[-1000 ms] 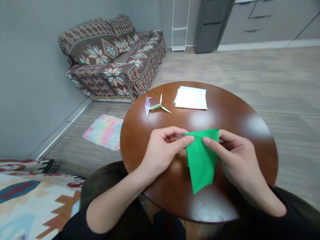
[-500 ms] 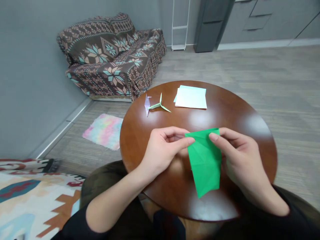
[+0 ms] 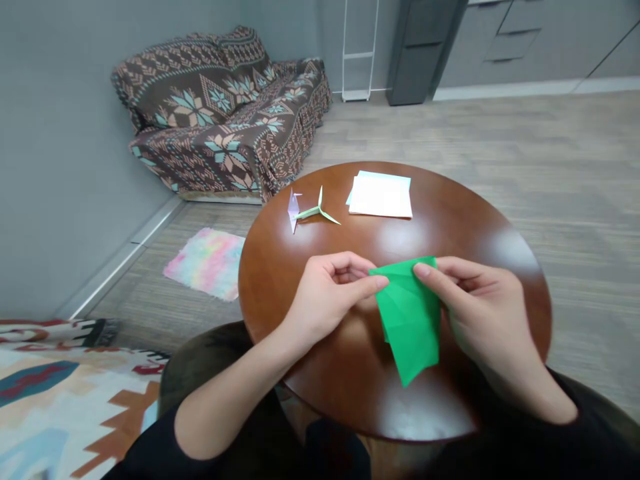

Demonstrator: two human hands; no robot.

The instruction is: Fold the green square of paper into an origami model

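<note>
So, creased green paper [image 3: 413, 323], pointed below, in the pinch of left fingers [image 3: 367, 287] and right fingers [image 3: 437, 282].

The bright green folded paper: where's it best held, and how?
This green folded paper is probably best pinched near its upper corners, left hand from the left, right hand from the right: the thin top edge spans between them, and the pointed end hangs below.
</note>
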